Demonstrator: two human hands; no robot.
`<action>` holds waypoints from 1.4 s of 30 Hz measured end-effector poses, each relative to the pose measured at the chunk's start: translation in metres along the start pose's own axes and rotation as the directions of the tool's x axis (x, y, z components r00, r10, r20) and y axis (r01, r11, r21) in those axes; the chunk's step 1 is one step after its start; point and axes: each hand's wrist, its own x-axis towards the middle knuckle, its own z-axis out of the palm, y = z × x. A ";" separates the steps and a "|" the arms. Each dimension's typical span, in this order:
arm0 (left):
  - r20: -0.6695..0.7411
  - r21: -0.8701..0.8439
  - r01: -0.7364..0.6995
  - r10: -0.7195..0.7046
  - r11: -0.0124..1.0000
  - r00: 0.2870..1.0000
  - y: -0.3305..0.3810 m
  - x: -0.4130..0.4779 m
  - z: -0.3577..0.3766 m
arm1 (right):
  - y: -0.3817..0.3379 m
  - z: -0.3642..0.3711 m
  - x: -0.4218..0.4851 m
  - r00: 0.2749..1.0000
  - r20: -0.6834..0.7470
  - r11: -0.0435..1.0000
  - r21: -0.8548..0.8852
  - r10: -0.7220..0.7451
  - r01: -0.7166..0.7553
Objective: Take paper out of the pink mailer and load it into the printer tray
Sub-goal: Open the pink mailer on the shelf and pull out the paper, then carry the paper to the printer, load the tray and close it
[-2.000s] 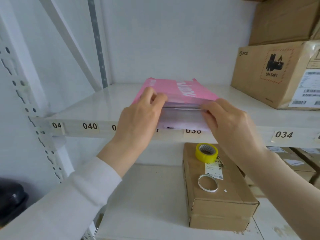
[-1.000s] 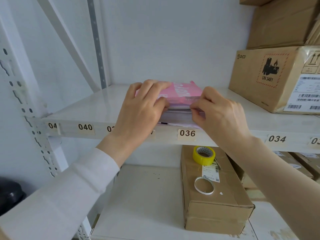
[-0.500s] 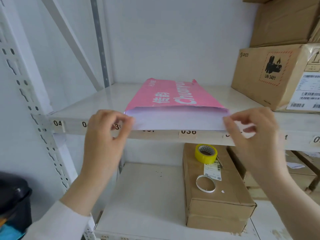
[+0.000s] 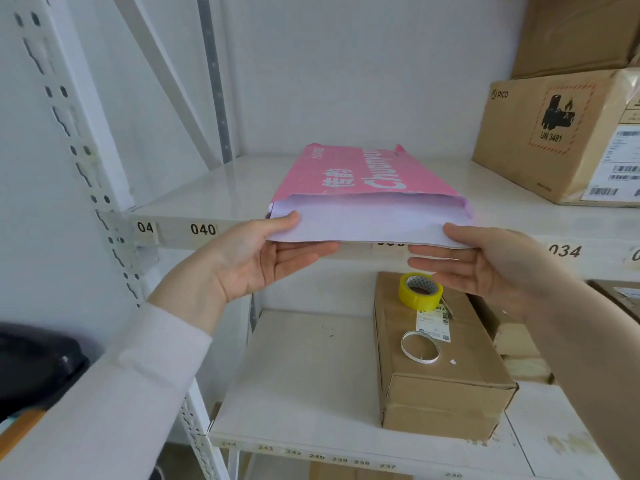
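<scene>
A pink mailer point(image 4: 360, 173) with white lettering lies flat on the upper shelf point(image 4: 207, 199), its open mouth toward me. A stack of white paper point(image 4: 367, 221) sticks partway out of that mouth, over the shelf's front edge. My left hand point(image 4: 256, 258) grips the stack's left corner, thumb on top and fingers underneath. At the right corner my right hand point(image 4: 485, 261) holds the stack the same way. No printer tray is in view.
A brown PICO carton point(image 4: 554, 133) stands on the upper shelf at right, with another box stacked on it. On the lower shelf, a long cardboard box point(image 4: 440, 375) carries a yellow tape roll point(image 4: 419, 291) and a thin ring point(image 4: 419, 346). A dark object point(image 4: 34, 365) is at lower left.
My hands left the mailer's folded flap and its mouth came open. Both hands now grip the paper's corners from the sides, and the stack has slid a little way out toward me.
</scene>
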 end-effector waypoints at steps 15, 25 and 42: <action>0.101 0.244 -0.008 -0.017 0.970 0.995 -0.028 -0.014 -0.008 | 0.051 -0.016 -0.083 0.997 0.073 0.993 -0.112 0.040 -0.032; -0.012 0.239 -0.059 0.063 0.969 0.998 -0.100 -0.084 0.001 | 0.071 -0.020 -0.081 0.997 0.064 0.994 0.095 0.045 -0.051; -0.201 0.154 -0.059 0.090 0.986 0.975 -0.221 -0.213 -0.016 | 0.213 -0.006 -0.228 0.998 0.066 0.986 0.167 -0.013 0.002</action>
